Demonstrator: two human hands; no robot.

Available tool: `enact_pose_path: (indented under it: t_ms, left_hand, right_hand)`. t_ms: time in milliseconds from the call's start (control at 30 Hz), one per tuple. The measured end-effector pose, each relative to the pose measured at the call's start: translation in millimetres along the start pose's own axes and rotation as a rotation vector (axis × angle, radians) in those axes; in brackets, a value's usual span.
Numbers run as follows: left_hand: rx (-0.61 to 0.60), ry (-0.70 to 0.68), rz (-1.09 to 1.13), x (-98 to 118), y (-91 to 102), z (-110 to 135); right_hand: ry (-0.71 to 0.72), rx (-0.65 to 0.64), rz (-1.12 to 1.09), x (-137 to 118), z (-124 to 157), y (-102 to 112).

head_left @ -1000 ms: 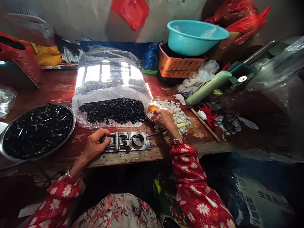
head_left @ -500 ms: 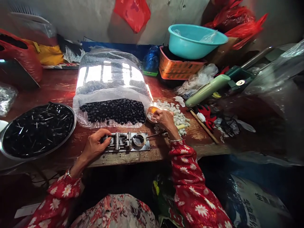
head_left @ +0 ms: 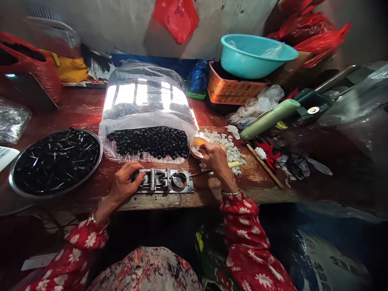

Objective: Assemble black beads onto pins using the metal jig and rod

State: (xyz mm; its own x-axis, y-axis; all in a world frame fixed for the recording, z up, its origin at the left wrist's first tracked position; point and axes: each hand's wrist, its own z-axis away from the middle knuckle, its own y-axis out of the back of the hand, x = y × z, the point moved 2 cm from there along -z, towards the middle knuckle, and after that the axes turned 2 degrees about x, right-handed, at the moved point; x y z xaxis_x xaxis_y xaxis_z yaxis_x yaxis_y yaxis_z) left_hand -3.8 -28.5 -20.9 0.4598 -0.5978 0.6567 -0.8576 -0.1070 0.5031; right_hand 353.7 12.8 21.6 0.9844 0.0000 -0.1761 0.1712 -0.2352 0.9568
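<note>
At the table's front edge lies a metal clamping jig (head_left: 160,180) with sliding blocks, rods and a round ring at its right end. My left hand (head_left: 127,180) is curled over the jig's dark left end, thumb and fingers closed round it. My right hand (head_left: 215,157) reaches into a small orange round dish (head_left: 196,148) holding thin, shiny pieces. Its fingers are pinched together at the dish; what they hold is too small to make out. Behind the jig, small black round parts (head_left: 148,141) spill from the mouth of a clear plastic bag (head_left: 145,97).
At left stands a metal tray (head_left: 101,155) of black parts with pale pins. White lumpy pieces (head_left: 232,147) lie right of the dish, near a wooden stick (head_left: 265,165) and a green cylinder (head_left: 269,119). A turquoise basin (head_left: 257,56) sits on an orange basket (head_left: 233,91).
The whole view has shifted slightly, so things appear further right. My right hand stays at the orange dish, its fingertips now nearer the dish's right side. My left hand keeps its place on the jig.
</note>
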Motion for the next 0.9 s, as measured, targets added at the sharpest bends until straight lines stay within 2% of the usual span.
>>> enact_pose_path:
  t_ms: [100,167,300,467,567,733,900]
  left_hand:
    - [0.128,-0.092,-0.102,9.5,1.1,2.4]
    - [0.149,-0.131,-0.129,18.4,0.9,3.4]
    - [0.080,-0.177,-0.159,36.4,-3.0,4.1]
    - [-0.019,-0.266,-0.157,44.7,-10.4,10.0]
    - [-0.034,-0.280,-0.159,40.5,-12.3,15.8]
    - [-0.063,-0.256,-0.309,34.3,-11.6,21.3]
    - [-0.086,-0.242,-0.450,36.1,-10.7,21.0]
  right_hand:
    - [0.190,0.065,-0.009,-27.6,22.7,9.8]
    - [0.310,0.070,0.006,-49.9,39.4,14.6]
    - [0.518,0.033,0.035,-94.2,67.6,18.2]
    - [0.660,0.047,0.046,-132.7,87.5,12.6]
    - [0.695,0.007,0.038,-142.0,91.0,5.8]
    - [0.659,-0.057,-0.055,-139.5,81.8,-4.6]
    - [0.599,-0.019,-0.113,-140.8,67.1,-9.2]
